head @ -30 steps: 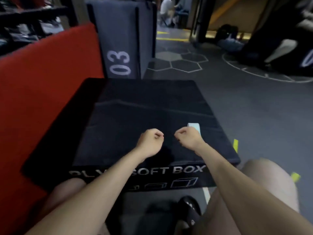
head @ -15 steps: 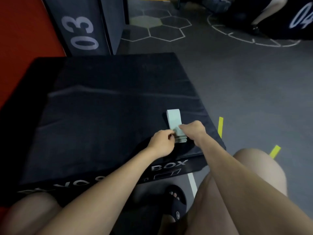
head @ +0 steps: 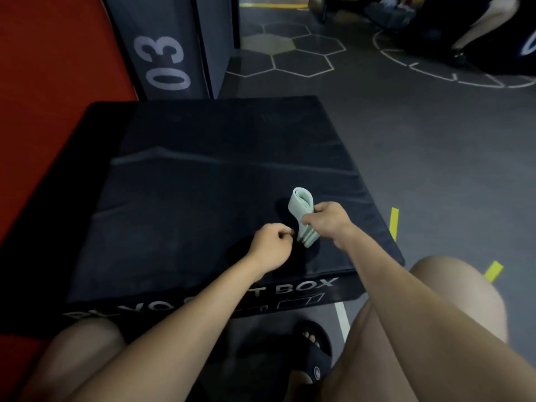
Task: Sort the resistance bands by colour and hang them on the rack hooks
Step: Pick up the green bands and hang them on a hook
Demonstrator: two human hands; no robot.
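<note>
Fingers of right hand point(head: 327, 220) curl round folded pale-green bands point(head: 303, 216); left hand point(head: 271, 246) pinches bundle's near end. Bundle sits w/ hands over black box point(head: 203, 181), near its front-right corner. Box front reads "SOFT BOX", partly hidden. Behind box, grey block point(head: 162, 53) marked "03".

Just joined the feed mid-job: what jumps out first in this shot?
A pale green folded resistance band stands out against the black soft box, near its right front corner. The right hand grips the band's middle, and the left hand pinches at its lower end. A red pad fills the left side.
</note>
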